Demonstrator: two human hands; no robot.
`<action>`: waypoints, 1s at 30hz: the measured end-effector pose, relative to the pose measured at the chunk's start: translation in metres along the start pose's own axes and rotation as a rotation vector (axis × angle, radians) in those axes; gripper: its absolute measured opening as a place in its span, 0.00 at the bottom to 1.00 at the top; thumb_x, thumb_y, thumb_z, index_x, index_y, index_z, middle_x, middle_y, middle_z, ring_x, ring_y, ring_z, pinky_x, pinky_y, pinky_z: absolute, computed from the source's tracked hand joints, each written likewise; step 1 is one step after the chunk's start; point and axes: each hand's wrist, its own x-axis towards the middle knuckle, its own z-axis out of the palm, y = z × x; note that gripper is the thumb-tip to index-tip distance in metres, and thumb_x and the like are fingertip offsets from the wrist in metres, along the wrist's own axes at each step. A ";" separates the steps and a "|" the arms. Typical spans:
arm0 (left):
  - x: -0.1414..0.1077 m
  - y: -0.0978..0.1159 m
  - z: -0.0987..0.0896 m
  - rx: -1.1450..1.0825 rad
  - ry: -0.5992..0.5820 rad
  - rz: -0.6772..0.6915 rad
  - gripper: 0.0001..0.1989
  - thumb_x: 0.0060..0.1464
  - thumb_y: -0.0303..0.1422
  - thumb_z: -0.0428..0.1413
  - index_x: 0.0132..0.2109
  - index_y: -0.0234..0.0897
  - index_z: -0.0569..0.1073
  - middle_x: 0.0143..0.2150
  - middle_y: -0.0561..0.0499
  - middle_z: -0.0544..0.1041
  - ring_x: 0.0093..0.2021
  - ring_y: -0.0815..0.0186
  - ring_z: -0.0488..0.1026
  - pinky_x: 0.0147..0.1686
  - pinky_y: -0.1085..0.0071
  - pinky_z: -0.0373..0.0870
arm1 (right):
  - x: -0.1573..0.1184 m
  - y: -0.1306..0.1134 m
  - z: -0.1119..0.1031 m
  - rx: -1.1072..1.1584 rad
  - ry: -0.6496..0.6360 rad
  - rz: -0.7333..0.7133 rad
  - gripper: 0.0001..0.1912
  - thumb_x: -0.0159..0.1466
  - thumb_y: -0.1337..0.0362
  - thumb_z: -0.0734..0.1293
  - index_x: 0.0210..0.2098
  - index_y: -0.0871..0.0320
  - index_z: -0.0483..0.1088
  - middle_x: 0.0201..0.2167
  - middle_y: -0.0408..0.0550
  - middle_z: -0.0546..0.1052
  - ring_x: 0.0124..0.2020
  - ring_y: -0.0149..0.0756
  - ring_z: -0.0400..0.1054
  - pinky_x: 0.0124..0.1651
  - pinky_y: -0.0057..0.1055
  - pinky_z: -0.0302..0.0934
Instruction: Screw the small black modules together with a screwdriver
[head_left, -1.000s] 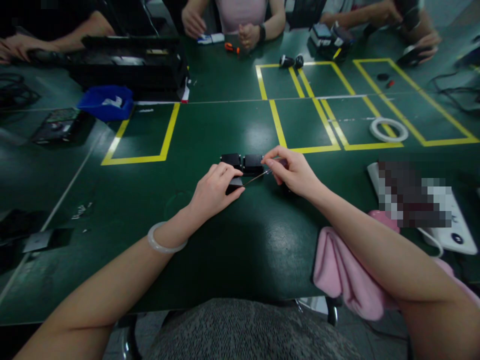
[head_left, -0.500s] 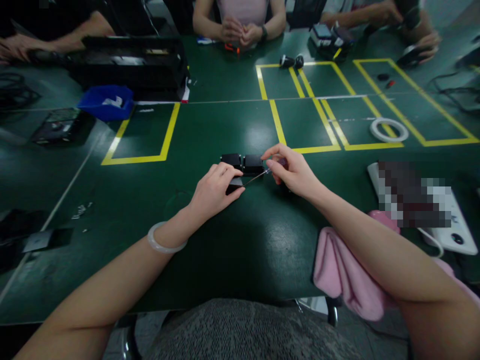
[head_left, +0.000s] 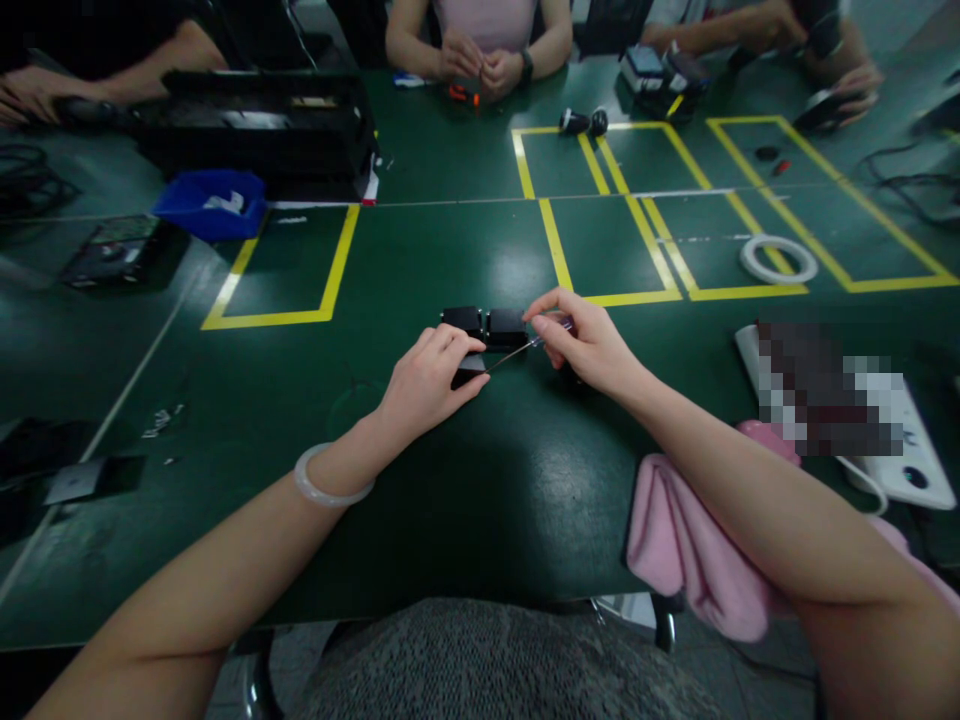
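Observation:
My right hand is closed round the handle of a thin screwdriver. Its shaft slants down to the left, and the tip meets the right end of a small black block-shaped part. That part is pinched between the thumb and fingers of my left hand, which hide some of it. Just beyond sit two more black box-like pieces side by side, a left one and a right one. Small shiny points show along their facing edges. Something dark lies under my right hand, mostly hidden.
A pink cloth hangs over the table edge beneath my right forearm. White power strip and tape roll lie at right. A blue tray and long black housing stand at far left. Co-workers' hands are across the table.
Both my hands, the screwdriver and the black part stay almost exactly in place. Across the table, the middle person's hands have shifted slightly apart.

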 end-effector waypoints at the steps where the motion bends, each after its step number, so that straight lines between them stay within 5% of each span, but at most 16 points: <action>1: 0.000 0.000 0.000 -0.001 -0.001 -0.001 0.14 0.65 0.34 0.61 0.55 0.35 0.73 0.52 0.41 0.78 0.52 0.50 0.75 0.51 0.55 0.75 | 0.000 0.000 0.000 -0.009 -0.005 0.011 0.10 0.74 0.56 0.66 0.42 0.56 0.70 0.18 0.33 0.67 0.17 0.26 0.60 0.23 0.28 0.51; 25: 0.000 0.000 -0.001 -0.004 -0.024 -0.023 0.14 0.65 0.35 0.60 0.56 0.38 0.72 0.53 0.42 0.78 0.53 0.50 0.75 0.52 0.54 0.75 | 0.000 0.000 0.000 -0.008 -0.024 0.040 0.11 0.75 0.55 0.65 0.40 0.56 0.69 0.15 0.33 0.65 0.15 0.27 0.59 0.22 0.28 0.49; 30: 0.001 0.001 -0.001 -0.010 -0.021 -0.027 0.14 0.65 0.35 0.60 0.56 0.38 0.72 0.53 0.41 0.78 0.52 0.50 0.75 0.52 0.54 0.75 | 0.000 0.000 0.001 0.009 0.001 -0.005 0.07 0.74 0.60 0.66 0.46 0.56 0.68 0.18 0.32 0.66 0.17 0.27 0.61 0.24 0.28 0.52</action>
